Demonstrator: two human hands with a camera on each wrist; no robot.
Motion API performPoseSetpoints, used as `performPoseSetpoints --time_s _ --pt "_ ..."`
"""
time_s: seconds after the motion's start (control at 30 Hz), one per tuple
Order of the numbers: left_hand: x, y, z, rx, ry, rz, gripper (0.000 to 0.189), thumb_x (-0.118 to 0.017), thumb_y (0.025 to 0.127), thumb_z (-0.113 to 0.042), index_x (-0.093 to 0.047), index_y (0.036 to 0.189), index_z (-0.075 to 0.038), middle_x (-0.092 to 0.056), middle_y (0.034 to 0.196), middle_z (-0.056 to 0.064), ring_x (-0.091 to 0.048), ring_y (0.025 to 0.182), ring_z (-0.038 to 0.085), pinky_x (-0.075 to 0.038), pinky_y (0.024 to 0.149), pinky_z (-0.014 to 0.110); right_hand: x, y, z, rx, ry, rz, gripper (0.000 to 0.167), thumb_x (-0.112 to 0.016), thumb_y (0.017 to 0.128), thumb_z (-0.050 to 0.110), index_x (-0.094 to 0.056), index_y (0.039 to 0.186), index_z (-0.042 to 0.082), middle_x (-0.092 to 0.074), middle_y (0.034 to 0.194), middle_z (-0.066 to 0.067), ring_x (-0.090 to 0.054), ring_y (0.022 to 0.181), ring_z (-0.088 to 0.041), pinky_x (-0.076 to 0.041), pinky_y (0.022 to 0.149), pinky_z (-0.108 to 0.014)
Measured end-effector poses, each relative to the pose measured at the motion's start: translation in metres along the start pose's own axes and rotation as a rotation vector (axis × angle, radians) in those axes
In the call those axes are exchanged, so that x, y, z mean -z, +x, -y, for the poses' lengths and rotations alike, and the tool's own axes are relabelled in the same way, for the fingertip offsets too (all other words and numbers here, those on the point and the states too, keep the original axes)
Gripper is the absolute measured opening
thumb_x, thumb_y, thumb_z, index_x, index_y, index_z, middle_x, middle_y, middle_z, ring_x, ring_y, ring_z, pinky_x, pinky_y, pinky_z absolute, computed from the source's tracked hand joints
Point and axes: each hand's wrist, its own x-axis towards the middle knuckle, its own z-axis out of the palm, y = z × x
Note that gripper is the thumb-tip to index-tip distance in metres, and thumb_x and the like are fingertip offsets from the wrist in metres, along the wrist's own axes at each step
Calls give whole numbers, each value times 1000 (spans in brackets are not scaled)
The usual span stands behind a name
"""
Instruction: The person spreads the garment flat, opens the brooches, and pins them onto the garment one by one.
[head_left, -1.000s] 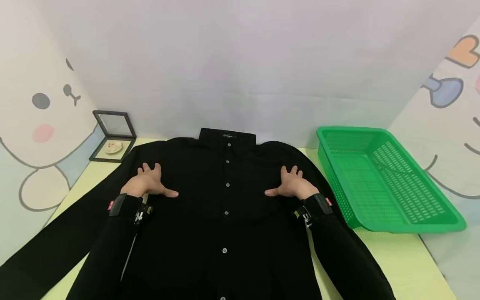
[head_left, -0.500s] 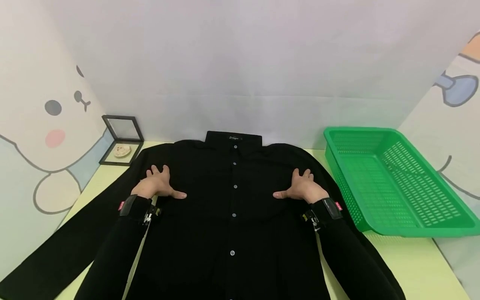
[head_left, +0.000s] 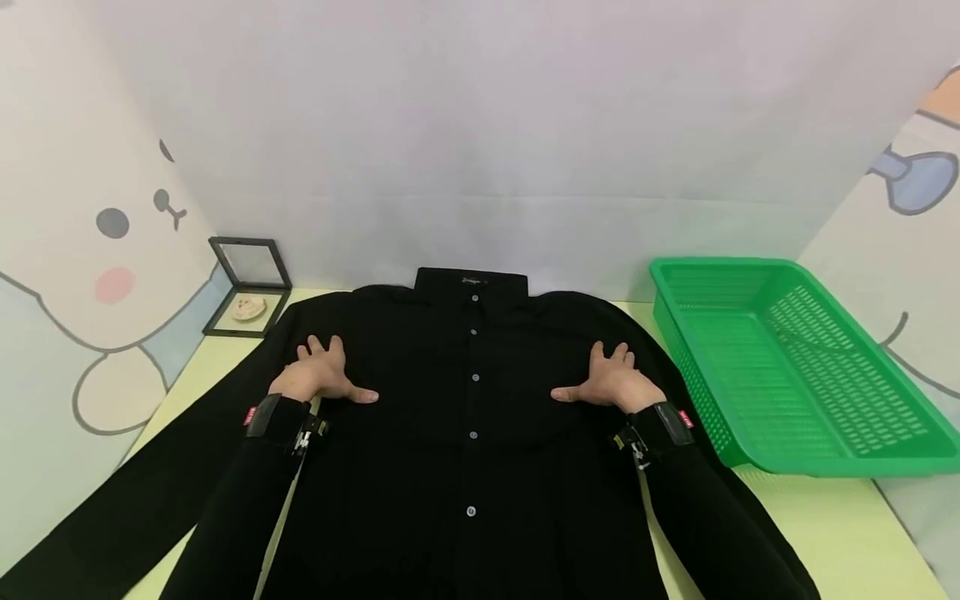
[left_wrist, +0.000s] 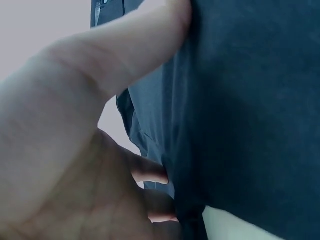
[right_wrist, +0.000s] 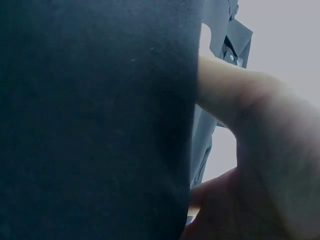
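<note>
A black button-up shirt [head_left: 420, 433] lies face up and spread out on the pale yellow table [head_left: 832, 533], its collar [head_left: 471, 283] toward the back wall. My left hand [head_left: 321, 373] rests on the left side of its chest, fingers spread and thumb pointing inward. On the opposite side of the chest lies my right hand [head_left: 609, 380], spread the same way. In the left wrist view the thumb and fingertips touch the dark cloth [left_wrist: 250, 110]. In the right wrist view the cloth [right_wrist: 100, 120] hides the fingertips.
A green plastic basket [head_left: 750, 454] stands at the right, beside the shirt's shoulder. At the back left is an open black-framed box [head_left: 251, 267] with a small pale round item [head_left: 249, 308] in it. White walls rise behind and at both sides.
The whole head view has shifted slightly, so everything sits a little lower and further right. Both hands keep their places on the shirt.
</note>
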Motion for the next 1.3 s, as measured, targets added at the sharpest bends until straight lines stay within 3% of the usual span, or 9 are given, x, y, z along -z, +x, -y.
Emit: performPoseSetpoints --time_s 0.3,0.43,0.53,0.67,0.8,0.9,1.13,1.23,1.3 --pt "-2 1 -1 8 -17 6 136 -83 80 -61 0 160 10 11 159 47 4 148 66 -20 115 78 -1 -1 -3 7 12 12 129 -69 88 68 0 159 -14 10 157 -50 3 148 -66 -19 118 -74" --pt "11 -3 0 19 1 59 130 -80 81 -64 -9 160 11 -5 161 46 -15 147 64 -28 116 72 4 -4 0 27 -21 31 127 -70 88 68 -3 159 -13 3 158 -50 -4 148 -66 -22 117 -74" --pt "31 -2 -3 1 25 67 113 -74 88 -63 -23 157 10 -26 157 41 -34 140 61 -37 111 68 17 -6 4 55 -24 34 116 -68 93 60 -6 160 -12 -14 158 -47 -24 145 -63 -33 113 -70" --pt "50 12 -22 -96 29 -33 82 -64 100 -50 -38 153 7 -43 150 35 -47 132 53 -42 108 63 40 1 14 114 32 -58 89 -61 104 42 -14 159 -12 -32 154 -41 -43 136 -56 -40 110 -64" --pt "51 34 -47 -211 -21 -142 66 -62 105 -36 -42 152 4 -46 150 31 -50 133 48 -42 111 59 50 24 31 195 73 -147 70 -55 108 33 -27 158 -9 -39 154 -36 -46 136 -51 -39 114 -60" --pt "46 62 -61 -262 -64 -209 61 -62 105 -30 -42 153 1 -47 153 27 -49 136 46 -41 115 55 49 45 41 278 125 -181 61 -54 109 27 -34 156 -8 -43 152 -33 -47 136 -47 -40 115 -57" --pt "-7 215 -32 -419 -132 -507 64 -59 103 -50 -44 152 -12 -56 141 16 -56 125 34 -48 103 45 43 83 51 371 200 -287 49 -52 109 14 -41 152 -7 -47 150 -30 -50 135 -44 -44 113 -52" --pt "-1 183 -40 -402 -170 -526 54 -61 105 -36 -48 148 -6 -57 139 19 -57 124 36 -49 103 48 45 84 47 315 129 -329 43 -48 109 9 -44 149 -7 -52 145 -30 -56 127 -44 -48 106 -52" --pt "15 140 -42 -362 -157 -500 45 -59 106 -24 -51 144 0 -57 139 24 -58 123 41 -49 103 52 48 81 39 244 69 -359 36 -49 107 5 -53 140 -8 -59 132 -31 -61 114 -46 -51 94 -53"
